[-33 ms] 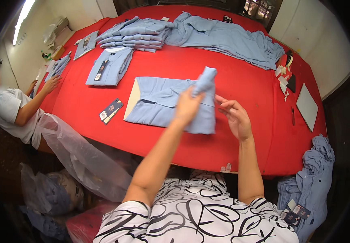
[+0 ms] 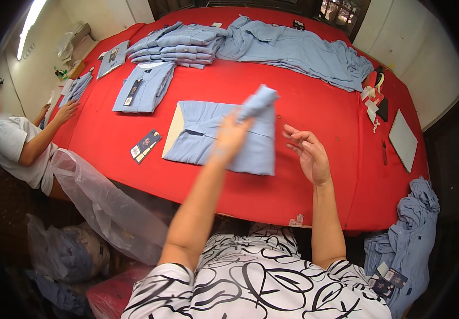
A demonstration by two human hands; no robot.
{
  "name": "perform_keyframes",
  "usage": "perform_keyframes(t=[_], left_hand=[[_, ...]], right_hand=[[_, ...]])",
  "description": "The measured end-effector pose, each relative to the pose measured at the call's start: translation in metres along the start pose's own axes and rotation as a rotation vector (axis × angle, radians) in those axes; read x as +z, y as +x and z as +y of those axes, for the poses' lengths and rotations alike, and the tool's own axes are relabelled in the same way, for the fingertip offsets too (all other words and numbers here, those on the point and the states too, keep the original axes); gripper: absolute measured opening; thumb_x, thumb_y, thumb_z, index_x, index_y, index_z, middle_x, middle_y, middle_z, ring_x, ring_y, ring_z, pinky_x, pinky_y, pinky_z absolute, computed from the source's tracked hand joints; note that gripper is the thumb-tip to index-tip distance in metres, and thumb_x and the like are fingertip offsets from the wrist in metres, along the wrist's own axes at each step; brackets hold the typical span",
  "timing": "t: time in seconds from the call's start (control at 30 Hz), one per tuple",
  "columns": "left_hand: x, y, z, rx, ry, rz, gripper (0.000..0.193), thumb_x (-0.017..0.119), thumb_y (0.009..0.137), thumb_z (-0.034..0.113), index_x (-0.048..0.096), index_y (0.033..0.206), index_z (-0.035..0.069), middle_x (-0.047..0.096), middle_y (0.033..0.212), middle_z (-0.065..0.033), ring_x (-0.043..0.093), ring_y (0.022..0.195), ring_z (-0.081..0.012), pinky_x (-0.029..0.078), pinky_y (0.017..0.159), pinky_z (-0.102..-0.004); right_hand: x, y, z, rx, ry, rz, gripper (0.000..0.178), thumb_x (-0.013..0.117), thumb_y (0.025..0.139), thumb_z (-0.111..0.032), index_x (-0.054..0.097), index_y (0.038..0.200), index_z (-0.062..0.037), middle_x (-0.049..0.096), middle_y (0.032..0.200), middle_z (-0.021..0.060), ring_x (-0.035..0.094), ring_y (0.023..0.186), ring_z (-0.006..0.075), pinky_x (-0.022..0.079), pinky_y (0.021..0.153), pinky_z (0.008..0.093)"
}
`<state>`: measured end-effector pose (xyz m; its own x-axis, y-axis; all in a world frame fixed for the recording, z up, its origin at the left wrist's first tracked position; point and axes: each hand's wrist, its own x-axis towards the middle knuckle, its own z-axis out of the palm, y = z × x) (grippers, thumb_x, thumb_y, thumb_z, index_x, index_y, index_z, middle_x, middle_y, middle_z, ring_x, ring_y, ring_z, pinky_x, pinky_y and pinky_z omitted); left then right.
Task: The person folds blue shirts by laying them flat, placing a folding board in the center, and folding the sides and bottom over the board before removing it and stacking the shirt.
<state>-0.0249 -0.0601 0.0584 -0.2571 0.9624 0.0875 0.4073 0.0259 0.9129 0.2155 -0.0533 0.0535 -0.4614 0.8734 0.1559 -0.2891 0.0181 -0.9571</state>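
Observation:
A light blue shirt (image 2: 203, 146) lies partly folded on the red table, with a cream-coloured board (image 2: 172, 133) showing at its left end. My left hand (image 2: 232, 135), slightly smeared by motion, is closed on a folded strip of the shirt that sticks up past its far edge. Just right of the shirt, my right hand (image 2: 309, 154) hovers with bent, parted fingers and holds nothing. A dark hang tag (image 2: 145, 144) rests left of the shirt.
Folded blue shirts (image 2: 179, 45) are stacked at the back, beside loose shirts (image 2: 293, 50). A finished folded shirt (image 2: 144, 87) lies left. A co-worker (image 2: 19, 138) handles clothing at far left. On the right are a pale board (image 2: 402, 141) and hanging shirts (image 2: 405, 239).
My left hand has moved left, drawing the shirt's folded strip and right edge leftward. My right hand has barely moved and now stands apart from the shirt.

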Motion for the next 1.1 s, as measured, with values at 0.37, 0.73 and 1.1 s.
perform_keyframes(t=[0.37, 0.73, 1.1], left_hand=[[-0.15, 0.047, -0.133, -0.348, 0.651, 0.243, 0.068, 0.068, 0.081, 0.051, 0.059, 0.125, 0.0, 0.049, 0.136, -0.0256, 0.054, 0.117, -0.0383, 0.042, 0.1, -0.0473], [-0.067, -0.036, -0.099, -0.205, 0.25, 0.173, 0.036, 0.083, 0.071, 0.025, 0.066, 0.082, -0.005, 0.066, 0.08, -0.0174, 0.065, 0.07, -0.0267, 0.05, 0.065, -0.0382], [0.009, -0.119, -0.058, -0.232, -0.176, 0.049, 0.019, 0.067, 0.086, 0.004, 0.059, 0.101, -0.004, 0.066, 0.082, -0.0112, 0.066, 0.069, -0.015, 0.054, 0.062, -0.0278]], right_hand=[[0.005, -0.024, 0.054, 0.31, -0.161, 0.132, 0.028, 0.054, 0.096, -0.012, 0.06, 0.12, 0.0015, 0.061, 0.123, 0.0108, 0.061, 0.109, 0.0191, 0.049, 0.092, 0.0304], [0.062, 0.037, 0.032, -0.3, -1.21, 0.286, 0.053, 0.052, 0.097, -0.036, 0.044, 0.143, -0.0114, 0.032, 0.153, 0.0183, 0.029, 0.141, 0.0377, 0.025, 0.112, 0.0568], [0.089, -0.007, 0.087, -0.348, -1.665, 0.023, 0.053, 0.057, 0.09, -0.044, 0.055, 0.136, -0.0173, 0.044, 0.146, 0.0144, 0.026, 0.141, 0.0425, 0.015, 0.109, 0.071]])
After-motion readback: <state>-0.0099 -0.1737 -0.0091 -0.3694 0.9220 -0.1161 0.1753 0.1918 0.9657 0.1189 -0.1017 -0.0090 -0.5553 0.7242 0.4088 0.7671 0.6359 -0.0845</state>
